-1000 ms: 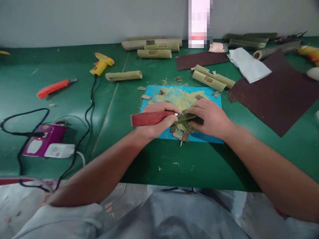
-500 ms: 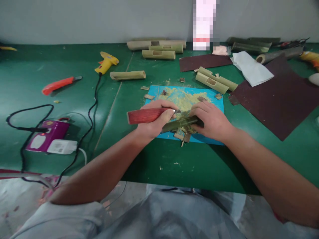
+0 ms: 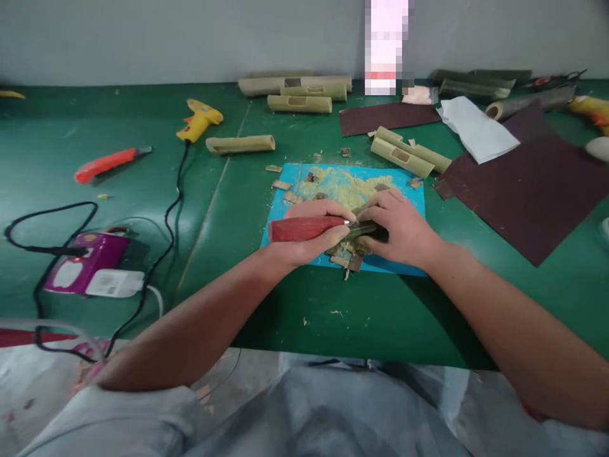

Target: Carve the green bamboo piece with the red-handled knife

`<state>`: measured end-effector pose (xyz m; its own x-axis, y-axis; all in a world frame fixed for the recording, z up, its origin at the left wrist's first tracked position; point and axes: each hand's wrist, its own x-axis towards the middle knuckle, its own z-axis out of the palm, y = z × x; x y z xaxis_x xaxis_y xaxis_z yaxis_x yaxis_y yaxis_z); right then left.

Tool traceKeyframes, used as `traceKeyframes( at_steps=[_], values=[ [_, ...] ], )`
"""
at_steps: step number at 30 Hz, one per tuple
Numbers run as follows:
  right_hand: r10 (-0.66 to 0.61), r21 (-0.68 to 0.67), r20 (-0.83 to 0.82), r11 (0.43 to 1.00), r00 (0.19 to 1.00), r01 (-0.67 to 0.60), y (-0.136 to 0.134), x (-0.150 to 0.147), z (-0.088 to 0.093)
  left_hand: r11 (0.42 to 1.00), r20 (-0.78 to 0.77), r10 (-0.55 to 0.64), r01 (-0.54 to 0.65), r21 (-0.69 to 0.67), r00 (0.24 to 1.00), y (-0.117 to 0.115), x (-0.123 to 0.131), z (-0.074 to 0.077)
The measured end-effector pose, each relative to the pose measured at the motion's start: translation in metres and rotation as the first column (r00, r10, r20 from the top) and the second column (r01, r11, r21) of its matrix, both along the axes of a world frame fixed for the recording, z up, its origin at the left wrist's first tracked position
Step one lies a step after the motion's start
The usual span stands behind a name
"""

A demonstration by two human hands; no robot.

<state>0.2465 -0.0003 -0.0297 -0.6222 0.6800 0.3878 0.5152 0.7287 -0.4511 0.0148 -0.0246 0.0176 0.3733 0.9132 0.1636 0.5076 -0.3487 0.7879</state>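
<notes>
My left hand (image 3: 316, 231) is wrapped around a carving knife (image 3: 307, 229) with a thick red wooden handle. Its metal end points right, and the blade tip is hidden by my fingers at the bamboo. A dark green piece of bamboo (image 3: 364, 230) lies between my hands, mostly covered by them. Closed around the bamboo's right end is my right hand (image 3: 399, 225). Both hands are over a blue mat (image 3: 413, 206) strewn with pale shavings (image 3: 352, 187) and small brown chips (image 3: 281, 185).
Notched bamboo tubes (image 3: 402, 157) lie behind the mat, with another tube (image 3: 241, 144) to the left. A yellow glue gun (image 3: 200, 120), an orange utility knife (image 3: 107, 165) and a purple power box (image 3: 85, 260) with cords sit left. Brown sandpaper (image 3: 528, 197) and white paper (image 3: 478, 130) lie right.
My left hand has moved right with the knife, sliding along the bamboo towards my right hand. My right hand stays at the bamboo's right end.
</notes>
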Motion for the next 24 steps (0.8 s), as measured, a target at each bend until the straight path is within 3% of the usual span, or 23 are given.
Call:
traceKeyframes(
  at_steps=[6, 11, 19, 24],
  values=[
    [0.026, 0.000, 0.009, 1.000, 1.000, -0.026, 0.001, 0.001, 0.000, 0.992, -0.054, -0.125, 0.124, -0.023, 0.991, 0.004, -0.001, 0.001],
    [0.050, -0.039, 0.021, 0.998, 0.999, -0.049, 0.003, 0.002, 0.001, 0.987, -0.026, -0.158, 0.157, -0.030, 0.987, 0.005, -0.001, -0.001],
    [0.061, 0.001, 0.031, 0.998, 0.998, -0.061, 0.005, 0.001, -0.001, 0.995, -0.103, -0.097, 0.099, 0.010, 0.990, 0.007, 0.005, -0.003],
    [0.060, 0.025, 0.040, 0.998, 0.997, -0.061, 0.005, 0.000, -0.002, 0.999, -0.061, -0.034, 0.035, 0.004, 0.998, 0.003, 0.008, -0.009]
  ],
)
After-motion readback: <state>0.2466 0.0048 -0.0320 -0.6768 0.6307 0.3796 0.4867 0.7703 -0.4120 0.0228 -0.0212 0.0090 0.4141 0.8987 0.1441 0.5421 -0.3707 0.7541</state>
